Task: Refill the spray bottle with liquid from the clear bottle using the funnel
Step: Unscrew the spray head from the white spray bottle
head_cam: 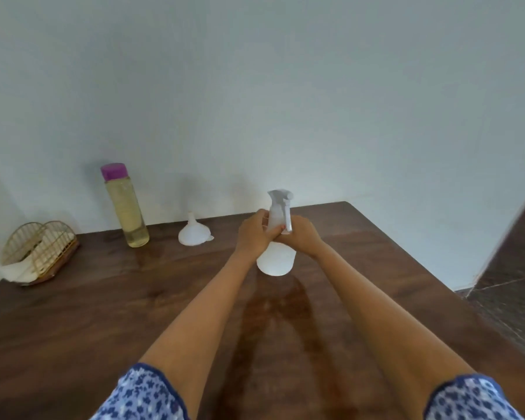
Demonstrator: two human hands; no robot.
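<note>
A white spray bottle (275, 259) stands upright on the brown wooden table (134, 298), its trigger head on top. My left hand (253, 233) grips the bottle's neck from the left. My right hand (302, 239) grips it from the right, just under the trigger. A white funnel (192, 233) lies mouth-down on the table to the left of the bottle. Further left stands the clear bottle (127, 207) with yellowish liquid and a purple cap on it.
A gold wire napkin holder (38, 253) with white napkins sits at the table's far left. The table backs onto a pale wall, and its right edge drops to a dark floor (506, 298).
</note>
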